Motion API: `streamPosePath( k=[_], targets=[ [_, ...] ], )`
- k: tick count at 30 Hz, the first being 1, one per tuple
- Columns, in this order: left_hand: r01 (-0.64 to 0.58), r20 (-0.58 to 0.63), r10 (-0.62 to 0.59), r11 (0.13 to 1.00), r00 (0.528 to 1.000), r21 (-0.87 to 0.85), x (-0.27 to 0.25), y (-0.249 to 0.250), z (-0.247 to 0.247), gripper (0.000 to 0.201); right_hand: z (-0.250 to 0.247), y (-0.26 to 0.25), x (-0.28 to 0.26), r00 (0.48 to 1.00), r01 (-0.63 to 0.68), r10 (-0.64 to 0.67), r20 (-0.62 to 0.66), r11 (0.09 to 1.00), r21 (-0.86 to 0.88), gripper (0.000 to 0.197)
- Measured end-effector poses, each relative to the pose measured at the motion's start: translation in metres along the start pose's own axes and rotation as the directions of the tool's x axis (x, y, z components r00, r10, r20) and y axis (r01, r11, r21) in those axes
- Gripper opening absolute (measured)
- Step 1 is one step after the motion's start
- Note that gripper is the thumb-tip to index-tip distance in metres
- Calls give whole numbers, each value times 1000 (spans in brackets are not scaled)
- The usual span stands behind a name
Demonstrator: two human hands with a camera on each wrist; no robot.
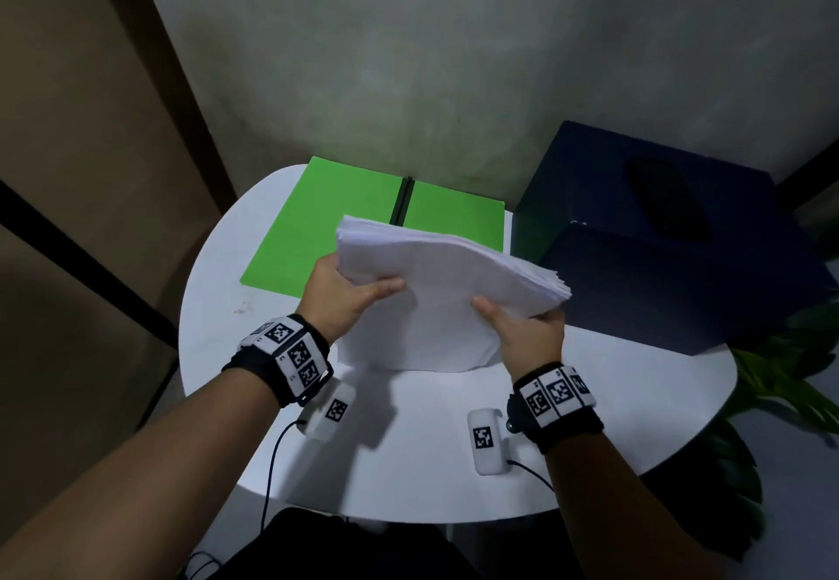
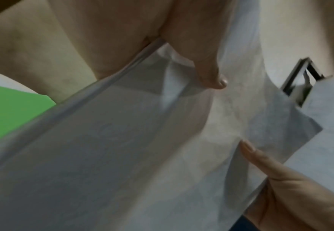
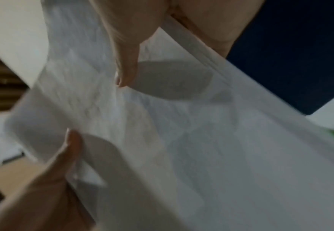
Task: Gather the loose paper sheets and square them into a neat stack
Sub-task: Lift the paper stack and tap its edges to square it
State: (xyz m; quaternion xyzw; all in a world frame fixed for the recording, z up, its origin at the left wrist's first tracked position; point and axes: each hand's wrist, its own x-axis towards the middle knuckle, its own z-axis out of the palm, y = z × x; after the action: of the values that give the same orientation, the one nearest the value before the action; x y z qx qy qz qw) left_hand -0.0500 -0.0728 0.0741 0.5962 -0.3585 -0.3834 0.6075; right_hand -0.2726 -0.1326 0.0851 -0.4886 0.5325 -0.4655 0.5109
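Note:
A thick sheaf of white paper sheets [image 1: 436, 289] is held above the round white table [image 1: 635, 398], bowed, with its near edge down by the tabletop. My left hand [image 1: 358, 293] grips its left side, thumb on top. My right hand [image 1: 517, 321] grips the right side the same way. The far right edges of the sheets are fanned and uneven. In the left wrist view my left hand's thumb [image 2: 211, 70] presses on the paper sheets [image 2: 122, 140]. The right wrist view shows my right hand's thumb [image 3: 126, 65] on the paper sheets [image 3: 201, 140]. The fingers underneath are hidden.
An open green folder [image 1: 318, 234] lies flat on the table behind the sheets. A dark blue box [image 1: 658, 243] stands at the table's right rear, close to the sheaf's right edge. Green plant leaves [image 1: 781, 380] sit beyond the table's right rim. A wall rises behind.

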Motion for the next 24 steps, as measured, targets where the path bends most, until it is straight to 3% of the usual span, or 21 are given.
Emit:
streamPosePath(
  k=[5,6,8,9,10,11,12,13,14,15,17,19,20,22,24],
  targets=[
    [41,-31,-38,995,999,95,-3,-1,2,50,2,0,3,1000,-7,7,-13,1000,9,28],
    [5,-66,5,988,998,155,-1,5,1,61,3,-5,5,1000,17,-17,14,1000,12,27],
    [-186,-174,263,913,949,362,3,27,-5,86,2,-19,10,993,104,-103,65,995,-2,24],
    [-316,-152,439,809,886,495,6,43,-9,94,3,-27,14,978,193,-189,91,981,-33,21],
    [-423,-46,573,655,818,626,8,63,-10,97,4,-35,15,945,309,-292,146,945,-106,18],
    [-492,119,623,470,773,733,9,82,-9,91,6,-43,16,898,427,-386,213,882,-201,17],
    [-539,292,599,285,746,792,11,98,-6,76,9,-51,18,839,535,-464,284,798,-276,19],
    [-582,425,534,161,730,797,9,109,-1,53,13,-57,21,790,609,-517,331,724,-323,18],
    [-603,487,471,127,735,787,8,114,2,30,17,-63,23,764,643,-542,352,692,-329,13],
    [-586,480,416,173,772,792,6,116,2,18,20,-65,23,773,631,-543,328,712,-307,13],
    [-502,368,395,322,842,803,4,112,-8,18,24,-58,24,865,499,-479,152,785,-366,50],
    [-454,257,437,438,862,776,6,106,-27,23,20,-36,25,935,247,-344,-83,803,-541,98],
    [-428,194,448,511,873,746,7,106,-36,22,18,-25,24,955,107,-238,-174,829,-548,114],
    [-333,1,408,744,913,580,5,106,-49,13,18,0,23,972,-121,30,-232,914,-387,132],
    [-233,-161,287,929,944,287,3,101,-55,14,24,12,21,938,-330,326,-119,944,-16,140]
  ],
)
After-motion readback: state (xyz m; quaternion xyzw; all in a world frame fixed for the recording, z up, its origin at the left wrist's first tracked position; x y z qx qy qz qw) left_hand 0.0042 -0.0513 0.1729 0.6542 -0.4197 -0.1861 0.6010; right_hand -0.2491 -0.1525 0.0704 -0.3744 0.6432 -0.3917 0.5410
